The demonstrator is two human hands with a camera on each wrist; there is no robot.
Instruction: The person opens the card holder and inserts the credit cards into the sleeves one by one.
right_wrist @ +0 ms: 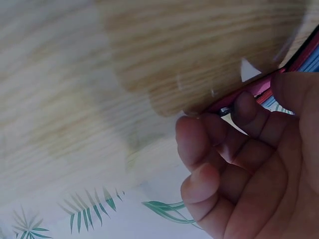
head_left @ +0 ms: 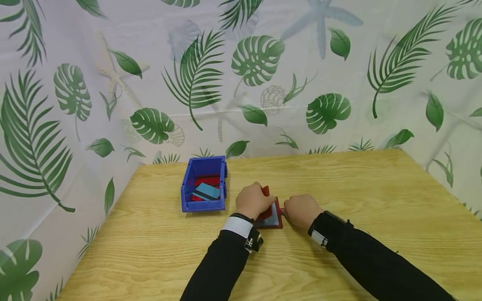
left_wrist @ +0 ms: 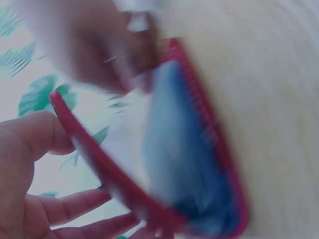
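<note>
A red card holder (head_left: pixel 278 221) lies folded partly open on the table, with clear bluish sleeves (left_wrist: pixel 174 144) inside. My left hand (head_left: pixel 253 201) grips its raised red cover (left_wrist: pixel 112 172), thumb on one side and fingers on the other in the left wrist view. At the holder's right side, my right hand (head_left: pixel 302 210) pinches a narrow red strap (right_wrist: pixel 256 87) between thumb and fingers. A small dark metal snap (right_wrist: pixel 225 110) shows at the fingertips. Motion blurs the sleeves and the right hand in the left wrist view.
A blue plastic bin (head_left: pixel 203 205) stands on the wooden table (head_left: pixel 150 251), left of the hands. Inside it lie a light blue card (head_left: pixel 208 190) with a dark stripe and something red (head_left: pixel 207 180). A leaf-patterned cloth (head_left: pixel 286 125) hangs behind the table.
</note>
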